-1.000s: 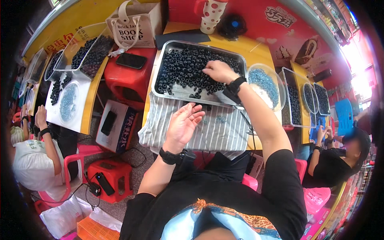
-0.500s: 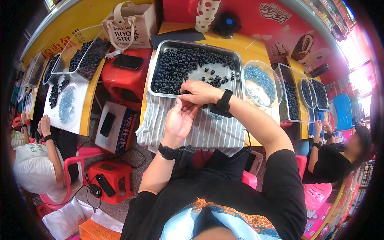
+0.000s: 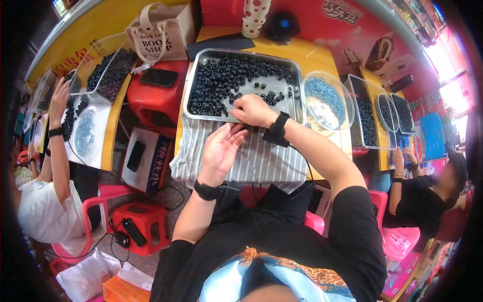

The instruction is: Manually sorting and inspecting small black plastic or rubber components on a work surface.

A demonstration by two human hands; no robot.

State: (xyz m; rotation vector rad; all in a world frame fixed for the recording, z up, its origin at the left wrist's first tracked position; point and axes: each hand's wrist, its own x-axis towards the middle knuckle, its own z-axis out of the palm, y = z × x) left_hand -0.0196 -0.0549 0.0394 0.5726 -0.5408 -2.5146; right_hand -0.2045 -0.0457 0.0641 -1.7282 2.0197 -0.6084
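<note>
A metal tray (image 3: 245, 117) filled with small black beads (image 3: 214, 80) lies in front of me, with a bare patch at its right middle. At the tray's near rim my right hand (image 3: 255, 110) is palm down, its fingers bent together; whatever is between the fingertips is hidden. My left hand (image 3: 220, 151) lies palm up just below the rim, fingers loosely stretched and apart, its fingertips close beneath the right hand. Nothing shows in the left palm. Under both hands spreads a grey-and-white striped cloth (image 3: 251, 163).
Right of the tray sits a round clear tub (image 3: 348, 127) of pale blue bits. A tote bag (image 3: 163, 38), red stool (image 3: 151, 103) with a phone, and spotted cup (image 3: 255, 19) stand around. Other people work at left (image 3: 48, 211) and right (image 3: 417, 201), beside bead boxes.
My right fingers have come off my left hand and onto the tray's near rim. My left hand has dropped slightly, fingers straighter. The person at left has raised a hand toward the bead boxes.
</note>
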